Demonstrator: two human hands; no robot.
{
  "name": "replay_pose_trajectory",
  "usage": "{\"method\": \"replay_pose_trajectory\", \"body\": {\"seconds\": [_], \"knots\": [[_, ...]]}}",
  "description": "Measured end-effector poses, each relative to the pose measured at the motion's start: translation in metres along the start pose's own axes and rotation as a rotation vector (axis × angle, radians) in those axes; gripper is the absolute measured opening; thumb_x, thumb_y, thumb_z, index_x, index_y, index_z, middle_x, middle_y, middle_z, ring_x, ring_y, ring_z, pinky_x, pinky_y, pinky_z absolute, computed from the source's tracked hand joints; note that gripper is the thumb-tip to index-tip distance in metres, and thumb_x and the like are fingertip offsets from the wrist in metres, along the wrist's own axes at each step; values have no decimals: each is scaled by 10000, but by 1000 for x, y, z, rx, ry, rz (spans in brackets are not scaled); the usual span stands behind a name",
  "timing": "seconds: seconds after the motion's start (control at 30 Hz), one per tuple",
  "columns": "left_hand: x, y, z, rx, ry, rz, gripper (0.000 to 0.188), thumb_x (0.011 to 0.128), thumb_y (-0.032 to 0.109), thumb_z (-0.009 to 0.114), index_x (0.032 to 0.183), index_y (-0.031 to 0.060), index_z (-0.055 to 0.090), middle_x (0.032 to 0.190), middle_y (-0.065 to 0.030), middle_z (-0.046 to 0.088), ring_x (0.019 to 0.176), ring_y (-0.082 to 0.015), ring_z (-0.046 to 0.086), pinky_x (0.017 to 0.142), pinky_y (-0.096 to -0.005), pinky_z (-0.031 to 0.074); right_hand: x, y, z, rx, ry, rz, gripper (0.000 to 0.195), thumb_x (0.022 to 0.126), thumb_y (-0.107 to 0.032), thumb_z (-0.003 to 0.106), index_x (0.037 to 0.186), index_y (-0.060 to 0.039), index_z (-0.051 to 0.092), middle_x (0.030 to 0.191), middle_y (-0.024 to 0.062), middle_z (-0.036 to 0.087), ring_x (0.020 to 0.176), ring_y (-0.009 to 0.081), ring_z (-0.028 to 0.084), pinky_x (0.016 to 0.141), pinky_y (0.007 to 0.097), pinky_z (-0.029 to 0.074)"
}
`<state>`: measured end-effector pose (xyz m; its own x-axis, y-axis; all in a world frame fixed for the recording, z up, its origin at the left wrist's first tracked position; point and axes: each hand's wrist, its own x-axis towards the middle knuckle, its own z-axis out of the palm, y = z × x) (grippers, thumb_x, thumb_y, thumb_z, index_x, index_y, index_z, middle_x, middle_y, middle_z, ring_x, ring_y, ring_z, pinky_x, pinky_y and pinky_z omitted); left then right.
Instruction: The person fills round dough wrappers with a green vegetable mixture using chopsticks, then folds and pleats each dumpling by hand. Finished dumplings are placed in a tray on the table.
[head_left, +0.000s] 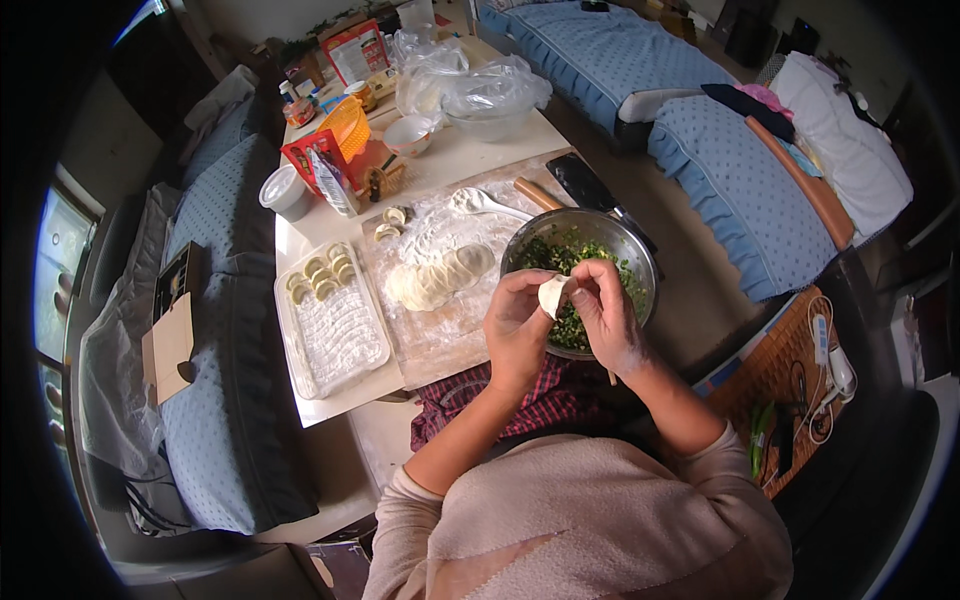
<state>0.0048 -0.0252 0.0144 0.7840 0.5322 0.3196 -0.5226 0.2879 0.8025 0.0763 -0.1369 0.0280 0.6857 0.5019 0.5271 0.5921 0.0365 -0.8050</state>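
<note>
My left hand (519, 322) and my right hand (609, 311) pinch one folded dumpling (553, 295) between their fingertips. They hold it above a steel bowl (649, 259) of chopped green filling (574, 330). Left of the bowl, a row of overlapping dough wrappers (442, 279) lies on a floured wooden board (431, 352). Beyond them a white spoon (491, 206) has a floury scoop. A few dumplings (390, 225) sit at the board's left edge. Farther left, several more dumplings (322, 277) stand in rows at the far end of a floured plastic tray (384, 349).
A rolling pin (538, 193) and a cleaver (581, 181) lie behind the bowl. Farther back on the table are a white tub (285, 191), a red pouch (319, 161), an orange basket (346, 127), a small bowl (407, 136) and a bag-covered bowl (491, 112).
</note>
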Motion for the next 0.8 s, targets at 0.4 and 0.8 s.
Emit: {"method": "replay_pose_trajectory", "body": {"seconds": [0.4, 0.8], "knots": [[6, 10, -23, -4, 194, -128, 275, 890, -37, 631, 1152, 27, 574, 1039, -48, 646, 977, -122, 613, 845, -262, 497, 6, 4, 15, 125, -189, 258, 180, 984, -85, 518, 1155, -30, 521, 920, 62, 578, 844, 145, 571, 765, 289, 470], [25, 95, -294, 698, 487, -143, 254, 832, -25, 651, 1072, 18, 580, 981, -58, 642, 900, -130, 619, 800, -256, 503, 13, 7, -5, -244, -164, 227, 79, 917, -49, 587, 970, -5, 627, 892, 76, 623, 837, 174, 599, 766, 292, 472]]}}
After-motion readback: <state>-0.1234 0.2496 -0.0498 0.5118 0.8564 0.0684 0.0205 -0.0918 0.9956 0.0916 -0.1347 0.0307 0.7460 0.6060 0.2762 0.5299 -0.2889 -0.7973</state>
